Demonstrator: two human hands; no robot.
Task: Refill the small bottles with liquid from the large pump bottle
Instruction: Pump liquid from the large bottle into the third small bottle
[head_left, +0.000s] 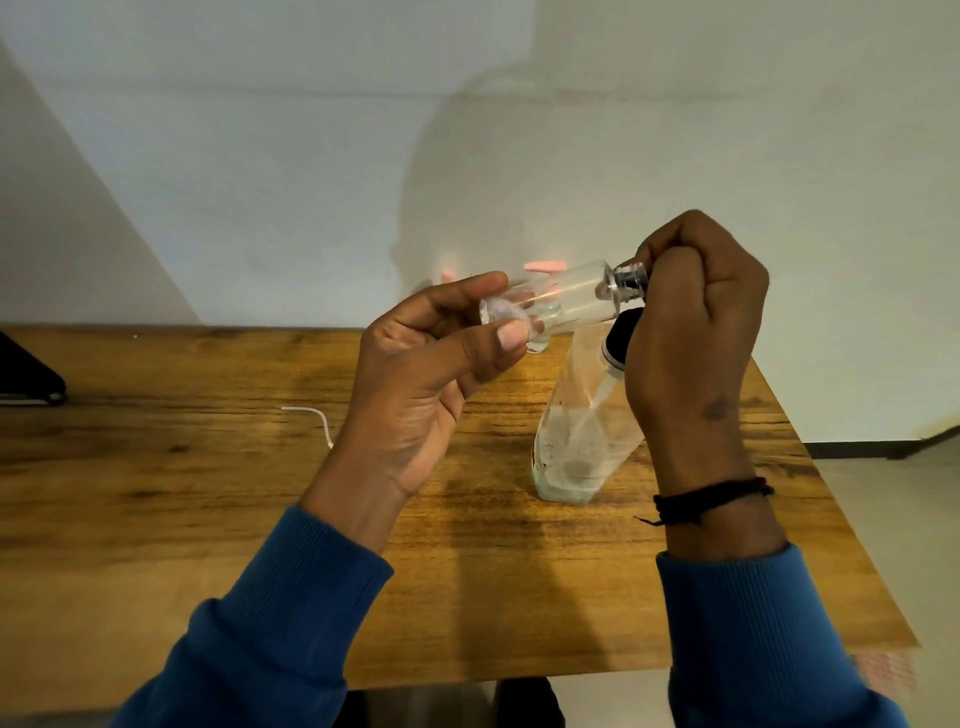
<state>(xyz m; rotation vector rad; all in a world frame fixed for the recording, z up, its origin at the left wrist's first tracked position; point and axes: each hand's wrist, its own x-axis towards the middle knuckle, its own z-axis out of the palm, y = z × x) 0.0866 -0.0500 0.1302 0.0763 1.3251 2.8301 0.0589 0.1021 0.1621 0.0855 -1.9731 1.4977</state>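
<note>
- Wooden tabletop (208, 493) lies below both hands.
- Left hand (431, 374) pinches the clear small bottle (561, 301) by its base, held sideways.
- Right hand (696, 322) grips its silver neck (631, 278).
- Large bottle (576, 441) stands under the right hand, nearly empty.

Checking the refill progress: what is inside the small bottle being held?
The small bottle, held sideways between the left hand and right hand, looks clear and almost empty. Fingers cover its base end, and pink shapes show through the glass, so a thin film cannot be ruled out.

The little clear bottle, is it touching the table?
Apart. The head view shows the little clear bottle held sideways by both hands, in the air above the table.
</note>
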